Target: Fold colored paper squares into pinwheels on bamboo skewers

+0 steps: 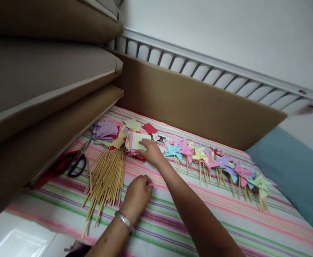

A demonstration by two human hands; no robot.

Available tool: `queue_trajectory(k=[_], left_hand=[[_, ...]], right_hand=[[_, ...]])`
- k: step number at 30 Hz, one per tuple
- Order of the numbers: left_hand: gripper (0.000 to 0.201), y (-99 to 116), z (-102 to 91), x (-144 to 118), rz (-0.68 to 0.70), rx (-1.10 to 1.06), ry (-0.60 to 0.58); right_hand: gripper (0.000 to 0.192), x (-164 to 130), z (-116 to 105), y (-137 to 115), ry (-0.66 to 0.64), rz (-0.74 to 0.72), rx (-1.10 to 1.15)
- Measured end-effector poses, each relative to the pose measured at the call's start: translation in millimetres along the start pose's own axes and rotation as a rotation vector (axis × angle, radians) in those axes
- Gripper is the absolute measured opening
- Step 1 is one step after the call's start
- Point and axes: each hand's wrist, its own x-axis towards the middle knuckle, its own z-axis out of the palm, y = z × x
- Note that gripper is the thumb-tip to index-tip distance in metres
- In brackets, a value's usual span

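My right hand [151, 151] reaches over a stack of square coloured papers [137, 140], pale green sheet uppermost. Its fingers are apart, their tips at the sheet's right side; I see no sheet lifted. Lower and nearer me, my left hand [137, 194], with a silver bracelet [124, 222] at its wrist, is loosely closed above the striped cloth, with nothing seen in it. Left of it lies a fanned heap of thin wooden sticks [107, 175]. To the right, finished paper pinwheels [199, 154] on sticks lie in a long row.
Black-handled scissors [77, 162] lie left of the sticks, beside a red item [45, 178]. More cut papers [105, 130] and a red sheet [149, 128] lie behind. Stacked cushions [51, 78] rise at left; a brown board [194, 100] stands before a radiator [199, 66].
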Motion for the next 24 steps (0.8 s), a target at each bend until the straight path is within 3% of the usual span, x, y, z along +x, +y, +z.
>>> queue_trajectory(k=[5, 8, 10, 14, 19, 24], left_hand=[[0.013, 0.0, -2.5, 0.0, -0.011, -0.025, 0.007], [0.011, -4.5, 1.0, 3.1, -0.015, -0.098, 0.010], [0.011, -7.0, 3.5, 6.4, -0.019, -0.206, 0.014], [0.012, -1.9, -1.2, 12.2, -0.084, -0.632, 0.021], [0.040, 10.9, -26.2, 13.0, -0.293, -1.328, -0.072], [0.044, 12.6, -36.4, 9.0, -0.328, -1.597, -0.216]], right_hand=[[0.037, -2.1, -2.8, 2.2, 0.009, -0.032, 0.009], [0.022, -0.5, -3.6, 3.3, 0.034, -0.059, 0.019], [0.012, 1.2, -4.7, 3.8, 0.069, -0.059, 0.024], [0.020, -5.8, -15.4, -1.4, 0.237, -0.008, 0.017], [0.024, -61.5, -33.8, -17.8, 0.581, -0.080, 0.137], [0.028, -129.2, -24.1, -22.6, 0.619, 0.027, 0.413]])
